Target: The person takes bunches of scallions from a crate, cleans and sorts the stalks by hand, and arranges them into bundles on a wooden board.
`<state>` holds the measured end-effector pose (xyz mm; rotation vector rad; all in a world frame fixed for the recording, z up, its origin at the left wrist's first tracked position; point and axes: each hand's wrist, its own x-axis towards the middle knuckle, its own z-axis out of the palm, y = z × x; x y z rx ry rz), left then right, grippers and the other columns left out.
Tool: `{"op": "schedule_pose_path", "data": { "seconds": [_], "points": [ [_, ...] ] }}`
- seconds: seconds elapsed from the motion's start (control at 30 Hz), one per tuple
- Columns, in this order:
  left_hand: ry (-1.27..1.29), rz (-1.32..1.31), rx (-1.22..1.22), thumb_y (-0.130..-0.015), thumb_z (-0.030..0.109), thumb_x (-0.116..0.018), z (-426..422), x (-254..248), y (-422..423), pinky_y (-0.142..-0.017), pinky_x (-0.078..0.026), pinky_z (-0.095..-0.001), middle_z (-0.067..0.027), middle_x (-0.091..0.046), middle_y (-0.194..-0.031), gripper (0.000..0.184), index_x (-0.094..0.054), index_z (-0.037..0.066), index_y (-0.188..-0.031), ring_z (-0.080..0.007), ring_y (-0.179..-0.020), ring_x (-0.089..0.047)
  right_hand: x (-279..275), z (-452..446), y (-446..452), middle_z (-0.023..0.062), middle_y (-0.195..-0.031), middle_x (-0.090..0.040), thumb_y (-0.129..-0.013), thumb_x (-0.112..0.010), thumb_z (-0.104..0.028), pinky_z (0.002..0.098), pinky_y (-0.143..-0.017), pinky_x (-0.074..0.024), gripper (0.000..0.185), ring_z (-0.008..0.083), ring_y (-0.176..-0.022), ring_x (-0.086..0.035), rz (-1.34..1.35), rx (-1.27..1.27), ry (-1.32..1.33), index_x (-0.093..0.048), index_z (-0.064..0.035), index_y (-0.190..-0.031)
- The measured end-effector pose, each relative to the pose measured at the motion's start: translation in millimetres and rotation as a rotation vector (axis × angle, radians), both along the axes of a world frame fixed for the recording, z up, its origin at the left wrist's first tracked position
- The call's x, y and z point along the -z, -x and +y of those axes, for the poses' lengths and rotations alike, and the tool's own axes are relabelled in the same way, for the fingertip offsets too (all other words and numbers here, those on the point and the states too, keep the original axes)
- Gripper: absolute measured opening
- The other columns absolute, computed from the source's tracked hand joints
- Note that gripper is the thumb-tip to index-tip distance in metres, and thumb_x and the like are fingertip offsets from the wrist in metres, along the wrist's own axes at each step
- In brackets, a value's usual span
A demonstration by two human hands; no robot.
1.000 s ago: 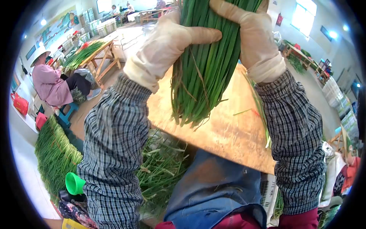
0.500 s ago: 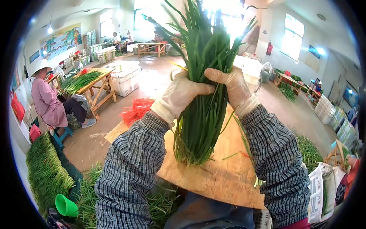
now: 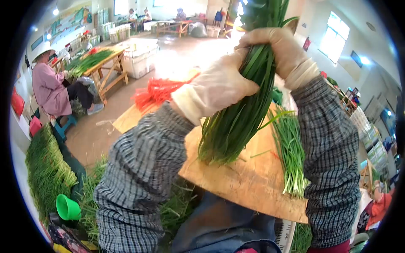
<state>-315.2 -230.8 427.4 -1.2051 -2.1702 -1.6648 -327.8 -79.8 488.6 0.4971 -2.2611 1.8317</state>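
Across the bench [image 3: 253,185] from me were red strips [image 3: 157,90]. My left hand [image 3: 221,86] and right hand [image 3: 280,46] clamped a tilted bunch of greens [image 3: 234,130].

Two hands [image 3: 221,87] [image 3: 282,49], one held bunch [image 3: 236,126], one cup [image 3: 68,207].

Looks like a produce workshop. Furnished with plain wooden tables [image 3: 249,192], set well apart, and a low blue stool [image 3: 65,123] under a seated person [image 3: 48,90]. Stocked with pale crates [image 3: 141,60], greens [image 3: 46,164] heaped in bulk and a pile of red strips [image 3: 154,92]. Fitted with large windows [image 3: 335,33], an extinguisher [image 3: 306,43] and a mural [image 3: 69,23].
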Motion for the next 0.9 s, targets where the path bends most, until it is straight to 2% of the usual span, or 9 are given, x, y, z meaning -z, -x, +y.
{"op": "schedule_pose_path", "data": {
  "seconds": [0.07,0.27,0.33,0.4,0.47,0.53,0.63,0.8,0.9],
  "points": [
    [-0.015,-0.036,0.109,-0.076,0.013,-0.061,-24.2,13.5,-4.8,-0.087,-0.043,-0.0278,-0.0152,-0.06,-0.104,0.045,-0.051,-0.006,-0.116,-0.0194,-0.096,-0.056,-2.6,7.2,6.8,0.0092,-0.079,-0.064,-0.076,-0.063,-0.012,0.0254,-0.059,-0.0521,0.017,0.0148,-0.063,-0.062,0.107,-0.012,-0.153,-0.064,0.0028,-0.084],
    [-0.303,-0.276,-0.465,-0.083,0.017,-0.057,-182.7,107.8,-50.8,-0.091,-0.041,-0.0297,-0.0111,-0.058,-0.114,0.036,-0.057,-0.001,-0.114,-0.0163,-0.106,-0.053,-5.3,51.3,56.5,0.0094,-0.082,-0.064,-0.078,-0.061,-0.013,0.0263,-0.064,-0.0511,0.019,0.0155,-0.069,-0.061,0.46,0.372,-0.698,-0.063,0.0021,-0.089],
    [-0.212,-0.407,-0.647,-0.084,0.015,-0.057,-233.5,162.6,-80.5,-0.088,-0.041,-0.0268,-0.01,-0.06,-0.109,0.032,-0.058,-0.001,-0.112,-0.0162,-0.098,-0.055,-2.5,54.9,63.2,0.0097,-0.084,-0.063,-0.078,-0.061,-0.013,0.0266,-0.065,-0.0508,0.019,0.0157,-0.071,-0.061,0.483,0.482,-0.854,-0.063,0.0019,-0.09],
    [-0.084,-0.58,-0.788,-0.082,0.015,-0.06,-244.5,215.4,-115.3,-0.088,-0.042,-0.028,-0.01,-0.06,-0.108,0.031,-0.06,0.001,-0.11,-0.0173,-0.099,-0.056,3.8,53.7,71.3,0.01,-0.085,-0.063,-0.079,-0.06,-0.013,0.027,-0.066,-0.0505,0.02,0.016,-0.072,-0.061,0.491,0.539,-0.965,-0.063,0.0016,-0.091],
    [0.278,-0.459,-0.868,-0.076,0.023,-0.066,-238.1,268.9,-147.5,-0.091,-0.041,-0.0339,-0.0131,-0.059,-0.108,0.039,-0.061,0.003,-0.109,-0.0243,-0.103,-0.055,3.2,61.8,75.4,0.0104,-0.087,-0.063,-0.079,-0.059,-0.014,0.0274,-0.067,-0.0502,0.02,0.0163,-0.074,-0.061,0.497,0.59,-1.049,-0.063,0.0014,-0.093],
    [0.743,-0.342,-0.943,-0.07,0.036,-0.07,-225.9,324.6,-180.0,-0.097,-0.034,-0.048,-0.0168,-0.051,-0.12,0.059,-0.055,0.008,-0.119,-0.0326,-0.116,-0.044,3.5,65.0,75.3,0.0107,-0.088,-0.063,-0.08,-0.059,-0.014,0.0278,-0.068,-0.0498,0.021,0.0166,-0.075,-0.06,0.501,0.617,-1.088,-0.062,0.0011,-0.094],
    [1.171,-0.495,-0.938,-0.063,0.049,-0.071,-195.2,351.4,-224.5,-0.098,-0.012,-0.0688,-0.0156,-0.03,-0.138,0.085,-0.037,0.018,-0.134,-0.0376,-0.131,-0.018,5.1,61.7,78.3,0.0112,-0.09,-0.062,-0.08,-0.058,-0.014,0.0283,-0.07,-0.0494,0.022,0.017,-0.078,-0.06,0.484,0.654,-1.14,-0.062,0.0007,-0.095],
    [1.333,-0.452,-0.929,-0.072,0.024,-0.064,-229.0,451.2,-166.0,-0.098,-0.01,-0.0713,-0.0132,-0.039,-0.135,0.058,-0.048,0.02,-0.127,-0.0368,-0.132,-0.022,8.3,56.8,85.6,0.0121,-0.094,-0.062,-0.081,-0.056,-0.014,0.0293,-0.072,-0.0485,0.023,0.0177,-0.081,-0.059,0.492,0.667,-1.148,-0.061,0.0001,-0.098],
    [1.412,-0.474,-0.891,-0.08,0.016,-0.051,-249.2,459.3,-106.7,-0.098,-0.01,-0.0719,-0.0082,-0.034,-0.14,0.049,-0.046,0.022,-0.129,-0.0327,-0.132,-0.023,11.6,53.0,89.2,0.0126,-0.096,-0.062,-0.082,-0.055,-0.015,0.0299,-0.074,-0.048,0.024,0.0181,-0.084,-0.059,0.482,0.657,-1.155,-0.061,-0.0003,-0.1]
  ]
}}
